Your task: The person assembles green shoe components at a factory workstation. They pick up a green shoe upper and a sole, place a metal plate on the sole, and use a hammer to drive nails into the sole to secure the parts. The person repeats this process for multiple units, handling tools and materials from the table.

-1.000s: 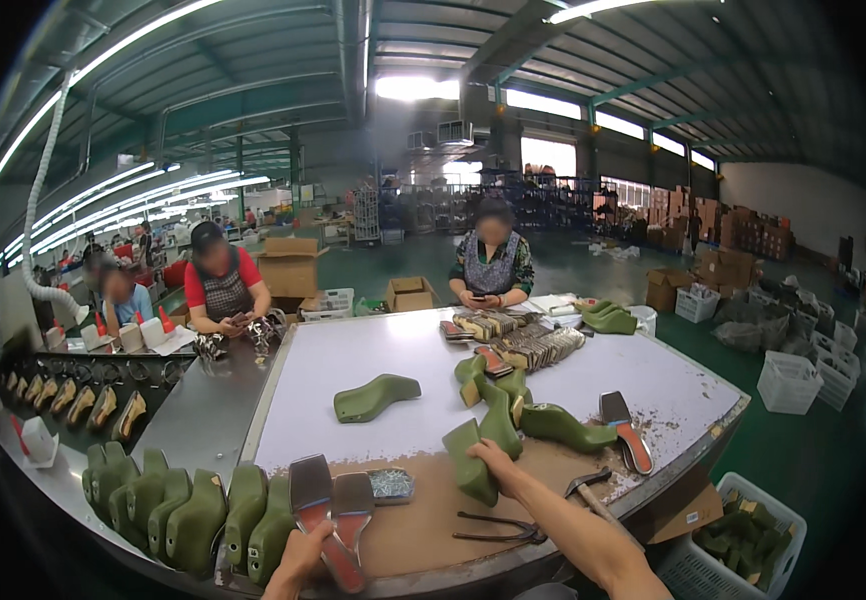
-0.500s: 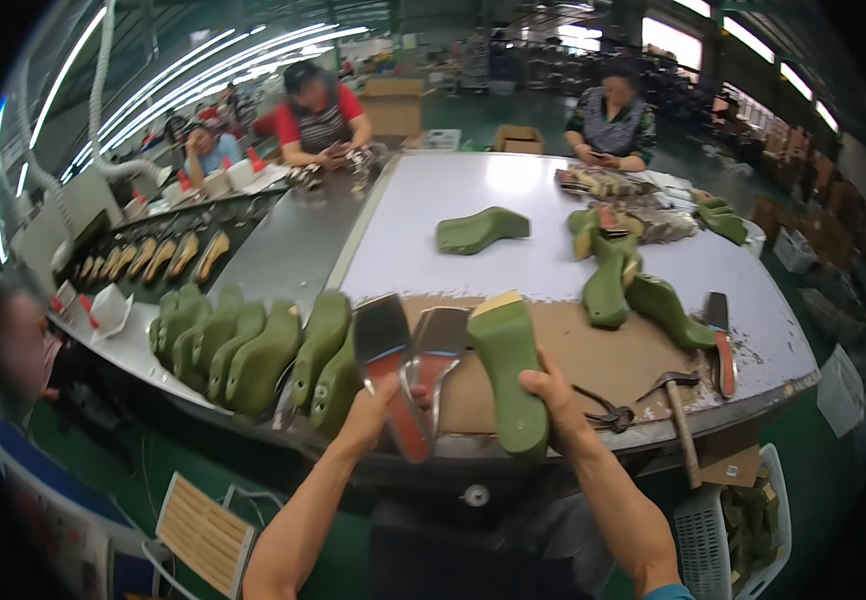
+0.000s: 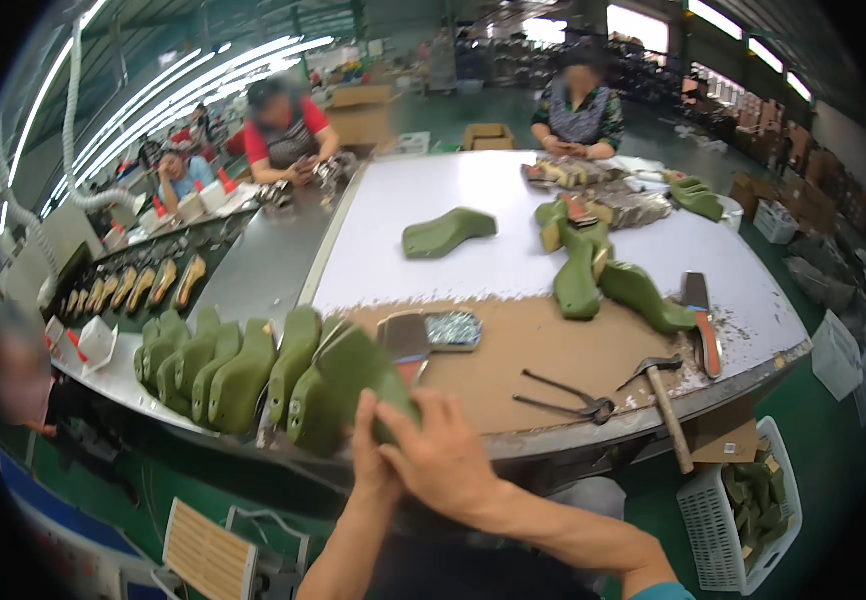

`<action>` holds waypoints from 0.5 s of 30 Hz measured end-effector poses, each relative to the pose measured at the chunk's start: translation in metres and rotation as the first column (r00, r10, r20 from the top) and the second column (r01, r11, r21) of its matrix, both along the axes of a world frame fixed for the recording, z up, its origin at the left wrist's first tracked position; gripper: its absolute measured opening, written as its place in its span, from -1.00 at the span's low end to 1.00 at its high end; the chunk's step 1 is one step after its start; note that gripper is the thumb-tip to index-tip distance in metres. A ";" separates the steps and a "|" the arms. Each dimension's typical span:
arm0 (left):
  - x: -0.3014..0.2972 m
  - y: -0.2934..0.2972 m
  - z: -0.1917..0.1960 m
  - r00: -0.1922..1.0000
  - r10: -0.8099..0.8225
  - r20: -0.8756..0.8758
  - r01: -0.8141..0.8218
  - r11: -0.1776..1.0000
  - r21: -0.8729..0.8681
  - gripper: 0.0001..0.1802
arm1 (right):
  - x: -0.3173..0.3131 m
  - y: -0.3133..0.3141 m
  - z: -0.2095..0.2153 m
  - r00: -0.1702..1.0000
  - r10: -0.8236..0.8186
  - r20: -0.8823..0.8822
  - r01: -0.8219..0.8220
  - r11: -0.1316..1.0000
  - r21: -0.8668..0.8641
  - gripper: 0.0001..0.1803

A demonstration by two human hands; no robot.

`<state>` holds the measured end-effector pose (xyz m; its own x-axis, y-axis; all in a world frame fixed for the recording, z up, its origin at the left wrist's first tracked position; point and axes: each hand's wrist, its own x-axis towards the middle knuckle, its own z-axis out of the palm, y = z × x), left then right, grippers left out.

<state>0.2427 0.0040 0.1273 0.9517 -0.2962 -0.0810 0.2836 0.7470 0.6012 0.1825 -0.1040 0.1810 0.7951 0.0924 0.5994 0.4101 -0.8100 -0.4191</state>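
Both my hands are closed round the lower end of a green shoe last (image 3: 363,370), which is tilted up over the table's front edge. My left hand (image 3: 375,455) grips it from the left. Across it lie the fingers of my right hand (image 3: 445,455), close against the left one. Just behind the last, a dark sole (image 3: 405,335) with a reddish part shows on the brown board (image 3: 513,370), partly hidden. A glittery silvery piece (image 3: 453,330) touches it on the right. More green lasts (image 3: 241,375) stand in a row at my left.
Pincers (image 3: 583,405), a hammer (image 3: 668,415) and another dark-and-red sole (image 3: 701,325) lie at the right. Several lasts (image 3: 578,280) are on the white table (image 3: 383,210). A white basket (image 3: 713,530) of lasts stands below right. Co-workers (image 3: 578,110) sit across the table.
The soles have left my left hand and now lie on the board. My right hand has brought the last leftward, and my left hand has joined it there. The view has shifted slightly.
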 end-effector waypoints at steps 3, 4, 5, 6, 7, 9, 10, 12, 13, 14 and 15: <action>0.004 0.010 -0.009 0.998 0.037 -0.043 -0.041 0.995 -0.094 -0.47 | 0.008 -0.012 -0.003 0.965 0.234 -0.121 -0.171 0.906 0.388 -0.49; 0.001 0.011 -0.004 0.999 0.046 -0.029 -0.048 0.995 -0.093 -0.43 | 0.012 -0.017 -0.006 0.926 0.355 -0.129 -0.229 0.799 0.556 -0.51; 0.005 0.014 -0.005 0.995 0.062 -0.077 -0.069 0.993 -0.100 -0.33 | 0.020 -0.023 -0.016 0.916 0.374 -0.143 -0.202 0.740 0.642 -0.52; 0.009 0.023 -0.005 0.989 -0.150 0.007 0.149 0.976 -0.162 -0.29 | 0.034 -0.032 -0.038 0.904 0.396 -0.159 -0.167 0.671 0.722 -0.53; 0.012 0.033 -0.005 0.934 -0.341 0.104 0.356 0.913 -0.201 -0.25 | 0.047 -0.039 -0.058 0.888 0.427 -0.169 -0.134 0.593 0.794 -0.52; 0.020 0.049 -0.017 0.937 -0.310 0.162 0.347 0.883 -0.317 -0.20 | 0.065 -0.037 -0.095 0.874 0.414 -0.255 -0.250 0.833 0.494 -0.52; 0.024 0.049 -0.022 0.932 -0.309 0.188 0.359 0.853 -0.378 -0.17 | 0.066 -0.034 -0.123 0.932 0.285 -0.225 -0.245 0.950 0.192 -0.52; 0.016 0.052 -0.019 0.927 -0.331 0.177 0.375 0.811 -0.448 -0.18 | 0.060 -0.025 -0.147 0.984 0.117 -0.135 -0.135 0.981 -0.137 -0.49; 0.009 0.056 -0.014 0.925 -0.339 0.170 0.378 0.790 -0.483 -0.18 | 0.062 -0.026 -0.149 0.984 0.111 -0.140 -0.131 0.982 -0.137 -0.48; -0.008 0.060 -0.003 0.919 -0.374 0.126 0.383 0.767 -0.515 -0.15 | 0.059 -0.025 -0.144 0.982 0.110 -0.155 -0.131 0.982 -0.134 -0.48; -0.016 0.064 -0.001 0.913 -0.386 0.128 0.390 0.740 -0.548 -0.14 | 0.056 -0.024 -0.140 0.981 0.102 -0.165 -0.124 0.984 -0.129 -0.47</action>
